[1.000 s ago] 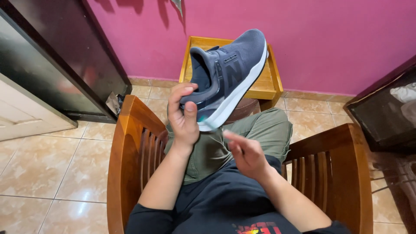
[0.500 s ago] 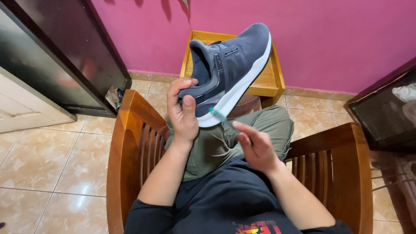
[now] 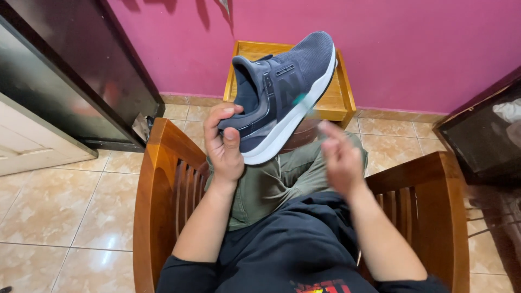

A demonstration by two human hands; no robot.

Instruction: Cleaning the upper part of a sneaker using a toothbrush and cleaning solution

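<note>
Our left hand [image 3: 223, 144] grips the heel of a grey sneaker [image 3: 282, 92], held up tilted above our lap, in front of a small wooden tray-topped stool [image 3: 336, 103]. Our right hand [image 3: 339, 160], blurred, grasps a small brush with a teal head [image 3: 300, 101] touching the white sole's edge.

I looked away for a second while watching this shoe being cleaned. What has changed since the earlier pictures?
The right hand with its small teal-headed brush has moved forward along the white sole, from near the heel to the middle of the grey sneaker; it is blurred by motion. The left hand still grips the heel, with the shoe held up over the lap as before.
</note>
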